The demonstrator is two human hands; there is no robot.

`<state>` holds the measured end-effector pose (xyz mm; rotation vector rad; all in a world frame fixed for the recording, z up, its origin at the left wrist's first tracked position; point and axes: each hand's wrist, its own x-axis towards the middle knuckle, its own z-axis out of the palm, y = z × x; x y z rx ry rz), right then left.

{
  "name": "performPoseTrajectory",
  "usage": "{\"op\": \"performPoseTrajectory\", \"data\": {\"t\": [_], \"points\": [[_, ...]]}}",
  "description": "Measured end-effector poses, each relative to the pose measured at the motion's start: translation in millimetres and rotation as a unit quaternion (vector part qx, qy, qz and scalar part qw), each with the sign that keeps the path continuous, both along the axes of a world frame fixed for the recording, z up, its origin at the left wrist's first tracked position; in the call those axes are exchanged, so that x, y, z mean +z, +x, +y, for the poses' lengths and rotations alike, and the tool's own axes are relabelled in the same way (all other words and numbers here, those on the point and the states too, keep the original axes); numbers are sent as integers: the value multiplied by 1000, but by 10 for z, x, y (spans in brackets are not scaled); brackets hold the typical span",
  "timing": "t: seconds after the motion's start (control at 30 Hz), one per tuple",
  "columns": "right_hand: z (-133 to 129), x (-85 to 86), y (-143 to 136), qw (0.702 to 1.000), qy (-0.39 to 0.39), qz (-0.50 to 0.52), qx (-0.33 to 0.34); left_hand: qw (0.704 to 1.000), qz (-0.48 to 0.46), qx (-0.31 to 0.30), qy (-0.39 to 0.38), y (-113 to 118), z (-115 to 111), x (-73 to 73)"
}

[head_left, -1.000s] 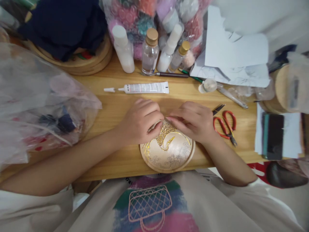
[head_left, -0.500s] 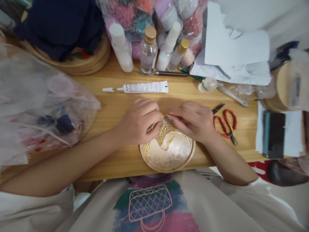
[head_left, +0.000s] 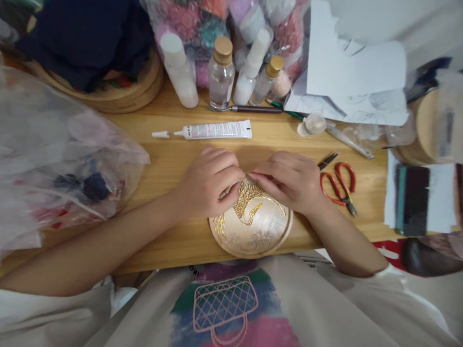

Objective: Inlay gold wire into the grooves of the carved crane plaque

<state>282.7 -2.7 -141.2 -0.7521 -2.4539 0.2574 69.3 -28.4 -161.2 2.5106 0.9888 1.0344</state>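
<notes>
A round wooden plaque (head_left: pixel 231 236) lies at the table's front edge, with a gold wire crane design (head_left: pixel 249 195) and drawn waves on its face. My left hand (head_left: pixel 213 183) rests over its upper left part, fingers curled and closed. My right hand (head_left: pixel 289 180) bends over its upper right edge, thumb and fingertips pinched together close to the left fingers. What the fingertips hold, if anything, is hidden or too small to make out. Just right of my right hand lie red-handled pliers (head_left: pixel 338 188) and dark-tipped tweezers (head_left: pixel 327 162).
A white glue tube (head_left: pixel 219 129) lies behind my hands, its cap (head_left: pixel 159 134) off to the left. Several bottles (head_left: pixel 221 74) stand at the back. A plastic bag (head_left: pixel 72 159) covers the left side. Papers (head_left: pixel 354 72) and a phone (head_left: pixel 412 200) are on the right.
Both hands keep nearly the same pose over the plaque. The view has shifted very slightly; nothing else has visibly moved.
</notes>
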Motion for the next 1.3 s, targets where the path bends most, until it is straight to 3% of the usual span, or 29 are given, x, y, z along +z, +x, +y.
{"op": "performPoseTrajectory", "data": {"t": [0.73, 1.07, 1.3], "points": [[3, -15, -8, 1000, 10, 18, 6, 1000, 11, -1, 5, 4, 4, 13], [68, 33, 63, 992, -108, 19, 53, 999, 31, -11, 5, -2, -7, 12], [131, 49, 121, 990, -119, -4, 72, 999, 32, 21, -15, -2, -27, -23]]}}
